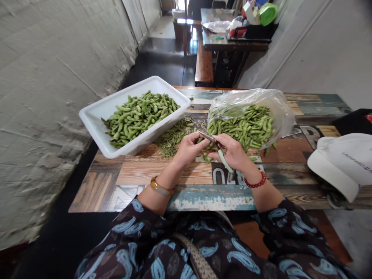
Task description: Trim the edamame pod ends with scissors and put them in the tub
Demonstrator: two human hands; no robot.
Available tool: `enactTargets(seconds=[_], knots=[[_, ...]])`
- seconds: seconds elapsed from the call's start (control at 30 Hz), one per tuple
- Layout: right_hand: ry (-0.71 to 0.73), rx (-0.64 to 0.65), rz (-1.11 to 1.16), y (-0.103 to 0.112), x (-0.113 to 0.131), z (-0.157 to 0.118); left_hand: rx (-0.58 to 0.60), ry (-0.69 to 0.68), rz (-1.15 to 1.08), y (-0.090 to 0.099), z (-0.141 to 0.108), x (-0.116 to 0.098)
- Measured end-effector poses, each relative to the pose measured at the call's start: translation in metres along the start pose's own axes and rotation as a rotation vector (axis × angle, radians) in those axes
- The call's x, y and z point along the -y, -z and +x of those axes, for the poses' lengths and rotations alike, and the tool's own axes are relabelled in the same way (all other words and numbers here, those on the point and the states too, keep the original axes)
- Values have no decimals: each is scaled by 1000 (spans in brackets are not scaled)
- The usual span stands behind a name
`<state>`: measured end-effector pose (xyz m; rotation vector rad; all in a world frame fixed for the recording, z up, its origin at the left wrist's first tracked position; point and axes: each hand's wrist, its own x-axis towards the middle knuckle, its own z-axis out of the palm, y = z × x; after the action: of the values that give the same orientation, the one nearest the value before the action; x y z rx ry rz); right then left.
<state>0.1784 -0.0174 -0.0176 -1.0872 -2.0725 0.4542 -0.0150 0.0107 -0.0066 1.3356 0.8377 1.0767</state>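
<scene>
Over the middle of the table, my right hand is closed on scissors with pale green handles, their blades pointing up and left. The blade tips are close to the fingers of my left hand, which are pinched together; whatever they hold is too small to make out. Green pods fill much of a white plastic tub at the left. More pods spill from a clear plastic bag at the right. Between tub and bag lies a heap of green trimmings.
The patchwork wooden table extends to the right, where a white cap lies near a black item. A rough pale wall stands at left. Behind are a bench and another cluttered table.
</scene>
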Motion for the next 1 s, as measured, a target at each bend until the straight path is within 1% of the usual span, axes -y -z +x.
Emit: enactTargets(seconds=[0.13,0.27,0.43,0.5,0.57,0.73,1.0], knots=[[14,-8,-44,0,2,0,0,23,-63,-2,-1,-4],[-9,-21,-68,2,3,1,-74,63,-138,-2,-1,-6],[-83,-118,-77,3,0,2,-159,213,-357,2,2,-10],[-83,-139,-91,3,-1,1,-171,229,-444,4,3,-13],[-61,-131,-107,2,-1,1,-169,234,-495,5,3,-15],[-6,-70,-125,1,0,0,-184,257,-519,5,2,-17],[11,-38,-118,3,3,0,-185,227,-471,3,2,-15]])
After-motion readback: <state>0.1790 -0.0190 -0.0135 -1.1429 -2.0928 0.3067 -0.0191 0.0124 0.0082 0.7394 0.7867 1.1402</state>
